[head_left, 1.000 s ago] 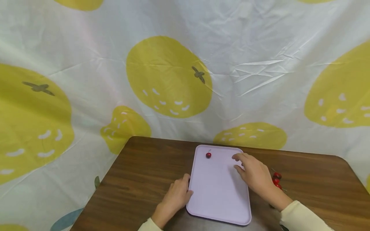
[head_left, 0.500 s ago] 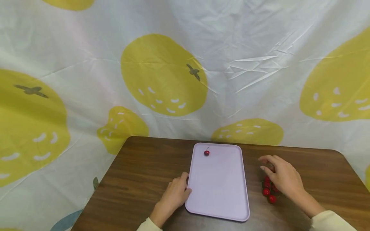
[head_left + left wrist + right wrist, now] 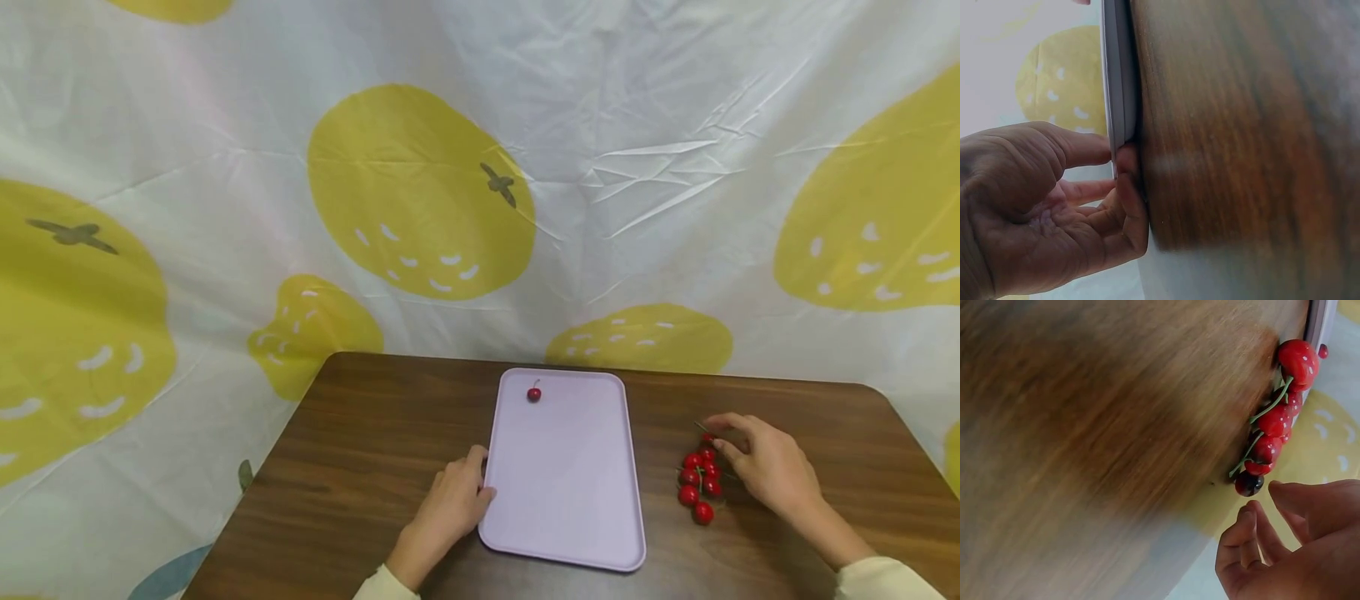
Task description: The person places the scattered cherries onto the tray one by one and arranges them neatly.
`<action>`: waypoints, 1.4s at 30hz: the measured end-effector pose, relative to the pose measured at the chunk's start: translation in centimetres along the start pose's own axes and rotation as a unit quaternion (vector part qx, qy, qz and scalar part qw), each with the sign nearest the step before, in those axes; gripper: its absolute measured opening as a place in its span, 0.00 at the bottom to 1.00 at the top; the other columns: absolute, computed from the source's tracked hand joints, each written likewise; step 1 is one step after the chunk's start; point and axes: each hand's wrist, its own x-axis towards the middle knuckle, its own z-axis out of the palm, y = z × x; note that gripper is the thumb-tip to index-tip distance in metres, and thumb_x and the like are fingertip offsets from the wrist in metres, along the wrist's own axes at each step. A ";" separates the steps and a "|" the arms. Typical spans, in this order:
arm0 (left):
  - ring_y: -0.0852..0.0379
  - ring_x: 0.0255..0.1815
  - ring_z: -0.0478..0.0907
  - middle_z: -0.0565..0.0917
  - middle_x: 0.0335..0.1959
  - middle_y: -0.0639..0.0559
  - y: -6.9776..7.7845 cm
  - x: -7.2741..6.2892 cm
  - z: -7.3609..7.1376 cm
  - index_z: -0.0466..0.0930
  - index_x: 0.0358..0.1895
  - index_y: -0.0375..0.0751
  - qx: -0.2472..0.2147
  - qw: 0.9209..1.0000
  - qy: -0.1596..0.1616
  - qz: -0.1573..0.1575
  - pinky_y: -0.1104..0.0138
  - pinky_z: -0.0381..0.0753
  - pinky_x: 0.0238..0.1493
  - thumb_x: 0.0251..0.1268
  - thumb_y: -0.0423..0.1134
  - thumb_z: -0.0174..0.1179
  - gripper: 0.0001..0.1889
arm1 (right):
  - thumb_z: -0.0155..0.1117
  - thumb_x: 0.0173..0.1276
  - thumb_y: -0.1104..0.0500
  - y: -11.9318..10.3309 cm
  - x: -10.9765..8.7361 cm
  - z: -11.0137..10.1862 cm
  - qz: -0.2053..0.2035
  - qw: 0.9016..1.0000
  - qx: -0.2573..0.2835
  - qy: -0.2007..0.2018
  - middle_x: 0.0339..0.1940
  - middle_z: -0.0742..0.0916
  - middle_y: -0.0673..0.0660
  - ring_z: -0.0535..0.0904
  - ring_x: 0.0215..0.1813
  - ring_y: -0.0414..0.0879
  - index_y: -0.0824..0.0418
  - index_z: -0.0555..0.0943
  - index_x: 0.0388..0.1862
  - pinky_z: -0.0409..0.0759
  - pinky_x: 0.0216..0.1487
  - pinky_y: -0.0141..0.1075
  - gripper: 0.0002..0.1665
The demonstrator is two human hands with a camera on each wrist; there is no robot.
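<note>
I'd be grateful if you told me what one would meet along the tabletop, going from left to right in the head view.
The left hand at the tray's edge → the pale purple tray with one cherry on it → the cluster of cherries → the right hand.

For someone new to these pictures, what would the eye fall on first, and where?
Probably the big yellow fruits printed on the pale cloth behind the table. Next, the cluster of red cherries on the table, right of the lilac tray, with the right hand at its far end. One lone cherry lies near the tray's far left corner, while the left hand grips the tray's left edge.
</note>
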 end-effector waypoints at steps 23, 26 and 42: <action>0.50 0.30 0.82 0.83 0.31 0.50 0.1 -0.3 0.0 0.77 0.61 0.37 0.000 1.000 0.010 0.002 0.54 0.81 0.34 0.64 0.34 0.73 0.24 | 0.76 0.67 0.60 0.5 0.3 0.3 0.019 0.998 0.000 -0.054 0.46 0.91 0.62 0.77 0.32 0.45 0.53 0.88 0.54 0.71 0.27 0.43 0.17; 0.51 0.30 0.81 0.83 0.31 0.51 0.1 -0.3 0.0 0.77 0.61 0.37 -0.001 1.000 0.010 0.000 0.54 0.81 0.34 0.64 0.34 0.73 0.24 | 0.76 0.66 0.61 0.5 0.3 0.5 0.013 0.999 0.003 -0.044 0.47 0.91 0.62 0.79 0.33 0.45 0.54 0.88 0.53 0.74 0.28 0.45 0.17; 0.48 0.31 0.83 0.84 0.31 0.51 0.1 -0.3 -0.1 0.77 0.61 0.37 0.004 1.000 0.018 0.006 0.52 0.82 0.36 0.63 0.34 0.73 0.24 | 0.77 0.63 0.66 -0.6 1.4 0.6 -0.024 0.999 0.020 0.040 0.42 0.89 0.61 0.81 0.34 0.46 0.57 0.86 0.50 0.72 0.31 0.38 0.17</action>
